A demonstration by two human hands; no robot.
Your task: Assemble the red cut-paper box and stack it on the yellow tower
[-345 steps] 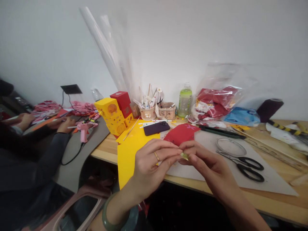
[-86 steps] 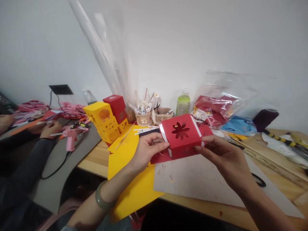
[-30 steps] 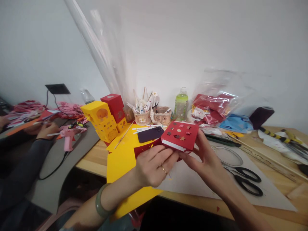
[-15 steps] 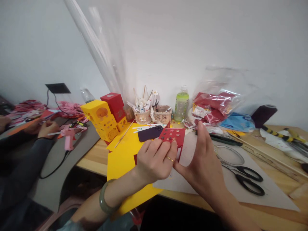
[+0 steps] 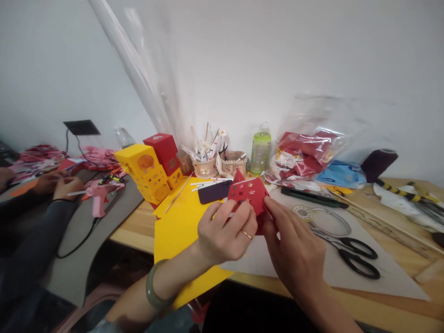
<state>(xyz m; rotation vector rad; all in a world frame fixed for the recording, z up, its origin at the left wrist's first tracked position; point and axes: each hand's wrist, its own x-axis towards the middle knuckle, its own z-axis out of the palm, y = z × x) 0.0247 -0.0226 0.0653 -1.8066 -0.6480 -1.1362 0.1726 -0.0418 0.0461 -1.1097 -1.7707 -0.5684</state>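
Observation:
A red paper box (image 5: 248, 190) with star-shaped and round cut-outs is held up between my two hands, over the white sheet. My left hand (image 5: 227, 229), with a ring on one finger, is closed on its near left side. At its right edge, the fingers and thumb of my right hand (image 5: 294, 249) pinch a side panel. Part of the box is hidden behind my fingers. Just beyond it lie a dark phone (image 5: 215, 192) and several white markers. Yellow card (image 5: 180, 240) lies under my left forearm.
Black-handled scissors (image 5: 359, 254), a roll of clear tape (image 5: 331, 222) and a dark green cutter (image 5: 314, 197) lie to the right. Yellow and red boxes (image 5: 142, 169) stand at left. A pink glue gun (image 5: 98, 196) is near another person's hands (image 5: 64, 185).
My right hand has closed from spread fingers onto the box's right edge. The red box has turned and tilted, showing more of its right side.

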